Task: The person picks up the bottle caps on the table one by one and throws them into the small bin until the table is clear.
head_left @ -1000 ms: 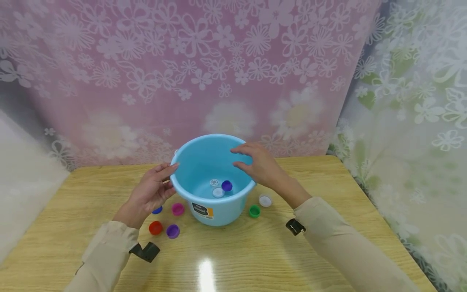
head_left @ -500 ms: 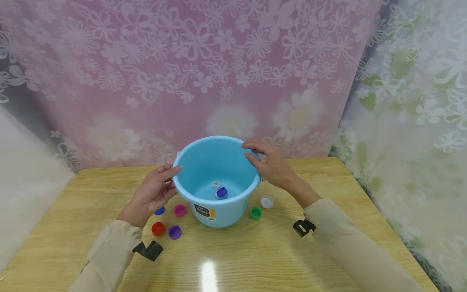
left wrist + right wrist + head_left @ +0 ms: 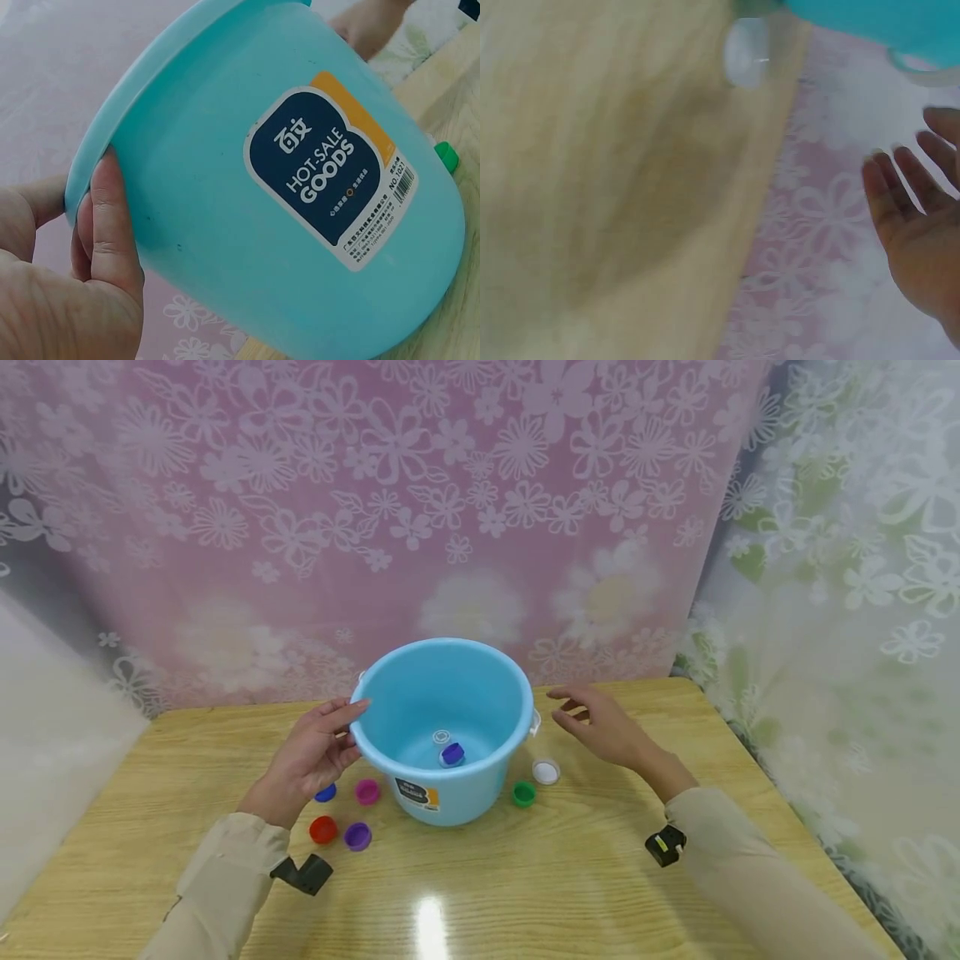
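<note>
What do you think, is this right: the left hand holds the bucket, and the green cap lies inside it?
Not quite: the head view shows the green cap on the table, beside the bucket, not inside it. The left hand does hold the bucket.

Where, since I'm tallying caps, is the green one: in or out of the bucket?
Out: the green cap lies on the table beside the blue bucket.

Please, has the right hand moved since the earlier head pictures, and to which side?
Yes. Judged against the white cap lying on the table, the right hand has shifted to the right: earlier it reached over the bucket, now it is beside it.
</note>
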The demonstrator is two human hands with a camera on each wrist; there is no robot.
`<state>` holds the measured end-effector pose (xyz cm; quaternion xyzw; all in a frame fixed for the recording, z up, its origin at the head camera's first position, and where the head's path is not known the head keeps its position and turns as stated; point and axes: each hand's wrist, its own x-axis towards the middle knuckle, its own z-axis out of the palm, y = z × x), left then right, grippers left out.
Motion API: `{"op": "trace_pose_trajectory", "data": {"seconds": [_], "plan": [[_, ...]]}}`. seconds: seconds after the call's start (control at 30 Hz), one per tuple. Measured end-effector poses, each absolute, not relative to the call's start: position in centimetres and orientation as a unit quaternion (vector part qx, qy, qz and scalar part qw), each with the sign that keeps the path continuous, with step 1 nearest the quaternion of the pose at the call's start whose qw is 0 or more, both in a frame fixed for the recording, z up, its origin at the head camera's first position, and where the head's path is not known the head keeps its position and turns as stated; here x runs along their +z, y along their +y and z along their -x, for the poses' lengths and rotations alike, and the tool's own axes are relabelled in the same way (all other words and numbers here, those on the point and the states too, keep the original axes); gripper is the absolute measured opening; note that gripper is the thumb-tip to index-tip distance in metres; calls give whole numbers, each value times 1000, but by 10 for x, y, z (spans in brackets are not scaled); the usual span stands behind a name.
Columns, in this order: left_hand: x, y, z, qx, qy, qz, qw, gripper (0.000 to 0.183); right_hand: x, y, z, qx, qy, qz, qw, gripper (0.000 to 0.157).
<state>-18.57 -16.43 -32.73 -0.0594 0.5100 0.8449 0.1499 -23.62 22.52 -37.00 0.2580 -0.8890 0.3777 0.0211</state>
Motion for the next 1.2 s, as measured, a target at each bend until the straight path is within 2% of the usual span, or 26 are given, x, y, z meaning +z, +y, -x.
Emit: {"op": "trace_pose_trajectory", "data": {"seconds": [0.33,0.53,0.87,1.2], "plan": [[-327,-163,184,846,507,65,151,31,-416,228,229,340,-896,-264,-111,48],[-327,-163,184,847,506,68,148,30,-426,222,225,298,-907,-278,-108,49],[-327,-163,183,848,505,71,149,32,-430,215,226,247,-911,-321,-79,35],[-326,-164,184,852,497,69,148,32,-420,215,228,260,-907,-309,-116,34]]}}
